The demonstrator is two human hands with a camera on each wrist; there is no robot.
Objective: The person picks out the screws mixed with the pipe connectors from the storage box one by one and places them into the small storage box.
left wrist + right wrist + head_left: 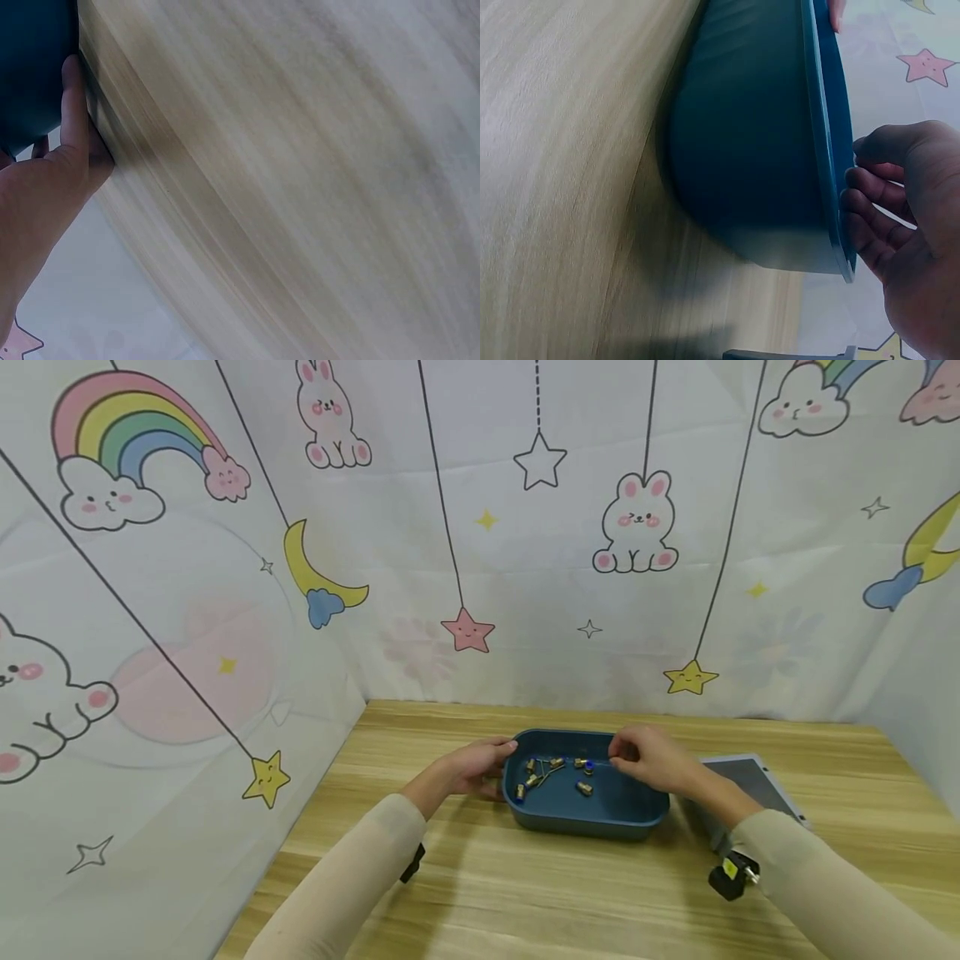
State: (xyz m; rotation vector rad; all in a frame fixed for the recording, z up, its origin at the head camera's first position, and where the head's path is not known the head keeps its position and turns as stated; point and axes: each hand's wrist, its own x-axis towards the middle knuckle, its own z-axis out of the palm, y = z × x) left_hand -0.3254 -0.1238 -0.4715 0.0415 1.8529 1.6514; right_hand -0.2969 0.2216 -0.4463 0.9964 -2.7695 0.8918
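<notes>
A dark blue rectangular tub (585, 824) with rounded corners stands on the table. Several small brass fittings (584, 788), some with blue ends, lie scattered inside it, mostly toward its left half, among a few thin tan strands (550, 773). My left hand (471, 768) grips the tub's left end, thumb at the rim and fingers along the outer wall. Over the right back part of the tub is my right hand (657, 762), its fingers bent and thumb near the index finger. In the right wrist view these fingertips overlap the rim; I cannot tell whether they pinch something small.
Right of the tub, partly behind my right forearm, is a grey-framed dark flat panel or tray (753, 781). White cloth printed with rabbits and stars hangs behind the wood-grain table (525, 902) and at its sides. A black wrist device (731, 877) hangs beneath the right sleeve.
</notes>
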